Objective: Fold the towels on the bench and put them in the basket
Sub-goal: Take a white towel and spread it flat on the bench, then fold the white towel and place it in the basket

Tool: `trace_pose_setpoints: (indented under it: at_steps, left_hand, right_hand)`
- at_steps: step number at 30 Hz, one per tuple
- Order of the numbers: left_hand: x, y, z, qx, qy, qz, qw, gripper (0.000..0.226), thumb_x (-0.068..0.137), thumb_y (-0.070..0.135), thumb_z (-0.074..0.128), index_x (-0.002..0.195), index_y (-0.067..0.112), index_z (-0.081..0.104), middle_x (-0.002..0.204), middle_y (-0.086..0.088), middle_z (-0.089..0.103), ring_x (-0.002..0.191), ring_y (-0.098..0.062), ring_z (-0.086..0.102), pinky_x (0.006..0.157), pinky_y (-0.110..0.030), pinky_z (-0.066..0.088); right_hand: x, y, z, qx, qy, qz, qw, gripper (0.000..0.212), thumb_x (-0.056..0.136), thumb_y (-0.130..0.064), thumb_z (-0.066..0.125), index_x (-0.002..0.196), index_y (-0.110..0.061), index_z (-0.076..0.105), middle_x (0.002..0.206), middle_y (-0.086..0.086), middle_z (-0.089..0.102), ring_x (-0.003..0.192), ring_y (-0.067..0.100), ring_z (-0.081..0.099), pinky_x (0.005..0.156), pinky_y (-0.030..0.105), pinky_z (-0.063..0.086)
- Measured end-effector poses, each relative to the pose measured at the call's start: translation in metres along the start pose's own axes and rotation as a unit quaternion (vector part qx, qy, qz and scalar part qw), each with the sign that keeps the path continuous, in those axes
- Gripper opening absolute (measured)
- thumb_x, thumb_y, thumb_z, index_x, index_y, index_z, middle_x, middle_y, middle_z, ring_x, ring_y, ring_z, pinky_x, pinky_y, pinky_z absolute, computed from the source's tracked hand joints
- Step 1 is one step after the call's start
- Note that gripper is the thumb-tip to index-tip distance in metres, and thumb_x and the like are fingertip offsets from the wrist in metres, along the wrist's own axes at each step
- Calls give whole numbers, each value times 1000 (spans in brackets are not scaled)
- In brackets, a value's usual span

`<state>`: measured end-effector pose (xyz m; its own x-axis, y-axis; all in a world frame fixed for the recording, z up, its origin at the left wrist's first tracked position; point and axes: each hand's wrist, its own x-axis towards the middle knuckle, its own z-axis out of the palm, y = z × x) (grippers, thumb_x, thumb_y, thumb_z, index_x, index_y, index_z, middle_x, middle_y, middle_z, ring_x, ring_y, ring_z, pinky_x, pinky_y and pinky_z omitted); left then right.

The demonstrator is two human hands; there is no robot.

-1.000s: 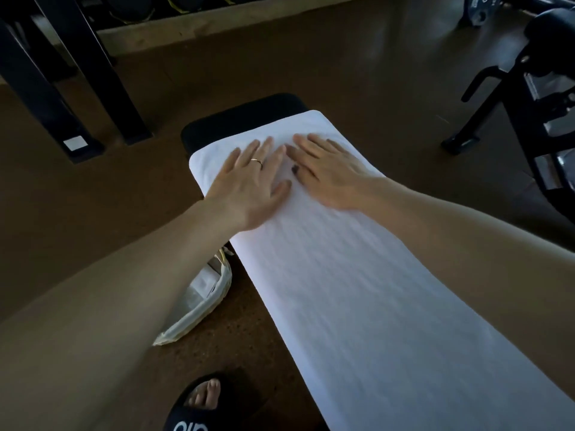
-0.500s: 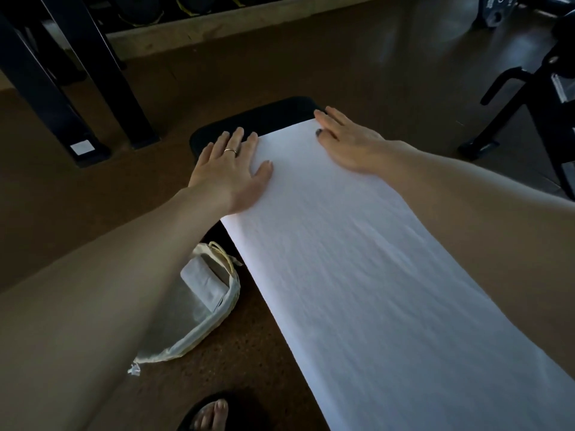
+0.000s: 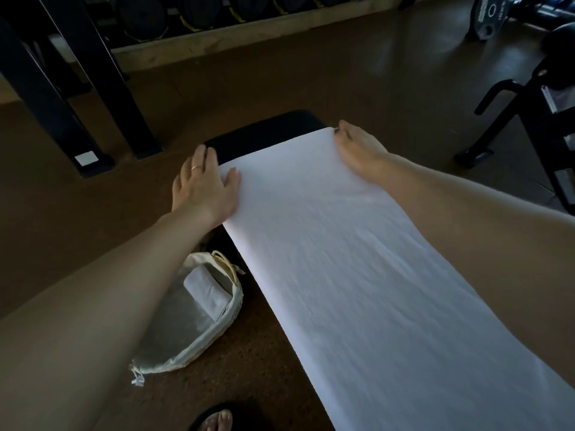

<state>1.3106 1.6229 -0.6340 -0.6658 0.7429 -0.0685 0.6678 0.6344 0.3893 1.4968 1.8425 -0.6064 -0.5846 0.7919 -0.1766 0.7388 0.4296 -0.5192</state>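
A long white towel (image 3: 357,259) lies flat along the black bench (image 3: 264,132), whose far end shows beyond it. My left hand (image 3: 205,185) rests flat at the towel's far left corner, fingers reaching past the edge onto the bench. At the far right corner lies my right hand (image 3: 357,150), fingertips at the towel's end edge; whether they pinch it I cannot tell. On the floor left of the bench sits a pale cloth basket (image 3: 199,334) holding one folded white towel (image 3: 207,290).
Black rack posts (image 3: 102,73) stand at the back left on the brown floor. A dark exercise machine (image 3: 529,104) is at the right. Weight plates line the back wall. My sandalled foot (image 3: 217,419) shows at the bottom edge.
Both hands slid apart from the towel's middle to its two far corners, smoothing it. The view shifted, showing more of the basket.
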Motion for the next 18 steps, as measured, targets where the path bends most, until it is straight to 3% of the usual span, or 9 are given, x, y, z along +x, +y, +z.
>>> trace_pose_setpoints:
  at_steps: [2, 4, 7, 8, 10, 12, 16, 18]
  left_hand:
    - [-2, -6, 1, -133, -5, -97, 986, 70, 106, 56, 29, 164, 23, 6, 171, -7, 6, 154, -36, 16, 120, -52, 23]
    - [-3, -9, 1, -248, -9, -197, 948, 74, 104, 60, 30, 162, 17, 14, 164, -14, 27, 143, -39, 37, 109, -50, 35]
    - [-4, -12, 4, -294, 10, -222, 930, 76, 101, 66, 32, 153, 12, 33, 140, -12, 51, 114, -29, 53, 89, -41, 40]
    - [-5, -13, 4, -296, 21, -211, 931, 74, 100, 66, 34, 150, 11, 37, 135, -11, 54, 110, -26, 54, 86, -40, 39]
    - [-3, -15, 3, -295, 36, -190, 936, 69, 99, 65, 40, 141, 12, 47, 126, -9, 58, 104, -25, 56, 81, -40, 43]
    - [0, -19, 0, -289, 43, -170, 941, 56, 97, 60, 50, 122, 11, 56, 116, -11, 62, 95, -26, 59, 80, -44, 50]
    - [1, -20, -6, -290, 51, -139, 945, 31, 98, 46, 58, 105, 16, 61, 100, -5, 62, 91, -22, 60, 81, -40, 50]
    - [0, -19, -10, -298, 56, -124, 945, 23, 98, 41, 60, 104, 19, 62, 101, -2, 62, 93, -20, 60, 82, -40, 51]
  right_hand:
    - [4, 0, -5, 86, 40, 69, 993, 53, 112, -39, 21, 161, -21, 32, 165, 6, 34, 150, 26, 34, 115, 34, 29]
    - [7, -2, -8, 110, 34, 102, 988, 47, 112, -32, 26, 151, -15, 46, 155, 14, 46, 138, 32, 46, 105, 36, 38]
    - [12, -2, -8, 153, 29, 131, 979, 23, 101, -27, 45, 119, -21, 58, 111, 11, 63, 100, 31, 59, 74, 35, 49]
    - [13, -2, -8, 171, 35, 133, 976, 26, 99, -25, 49, 122, -23, 59, 108, 6, 62, 99, 29, 59, 76, 34, 51]
    - [13, -3, -10, 195, 52, 122, 972, 49, 98, -22, 57, 146, -21, 52, 125, 4, 57, 111, 24, 58, 92, 35, 51]
    - [16, -5, -11, 198, 64, 117, 971, 60, 98, -20, 61, 155, -19, 43, 140, 4, 53, 113, 21, 55, 94, 33, 47]
    - [22, -10, -10, 191, 101, 101, 971, 57, 96, -10, 64, 151, -18, 50, 146, 7, 54, 130, 26, 54, 107, 37, 48]
    - [24, -12, -10, 189, 127, 86, 970, 49, 96, -7, 63, 144, -18, 59, 141, 5, 59, 127, 25, 57, 103, 33, 49]
